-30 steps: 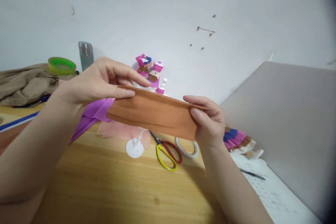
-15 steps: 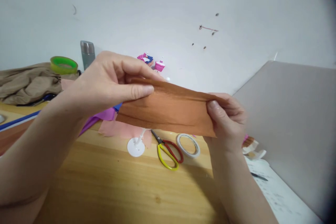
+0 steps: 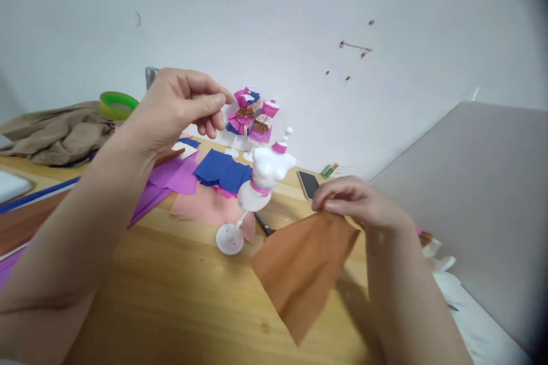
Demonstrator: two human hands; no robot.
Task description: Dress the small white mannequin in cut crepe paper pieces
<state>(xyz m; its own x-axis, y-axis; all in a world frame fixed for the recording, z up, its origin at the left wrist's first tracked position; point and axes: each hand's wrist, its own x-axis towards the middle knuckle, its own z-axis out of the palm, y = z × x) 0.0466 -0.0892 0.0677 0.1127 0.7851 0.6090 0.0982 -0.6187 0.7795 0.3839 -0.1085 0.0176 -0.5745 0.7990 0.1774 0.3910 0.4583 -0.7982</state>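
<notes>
A sheet of orange-brown crepe paper (image 3: pixel 306 276) hangs from my right hand (image 3: pixel 355 199), pinched at its upper edge between thumb and fingers. My left hand (image 3: pixel 190 102) is raised at the upper left, its thumb against the curled fingers and nothing visible in it. Between the hands stands a small white dress-form mannequin (image 3: pixel 272 164) on a round base, with pink bands at neck and waist. The paper partly covers the scissors (image 3: pixel 263 224), leaving only the dark blade end in sight.
Two small dressed mannequins (image 3: pixel 245 114) stand by the wall. Blue paper (image 3: pixel 222 171), purple paper (image 3: pixel 171 179) and peach paper (image 3: pixel 201 208) lie on the wooden table (image 3: pixel 180 296). Behind my right hand is a phone (image 3: pixel 307 184). Green tape (image 3: pixel 117 105) rests on brown cloth (image 3: pixel 55 134) at left.
My left hand has let go of the crepe paper and lifted away. My right hand has lowered the paper, which now hangs down, uncovering the white mannequin and hiding the tape roll and scissor handles.
</notes>
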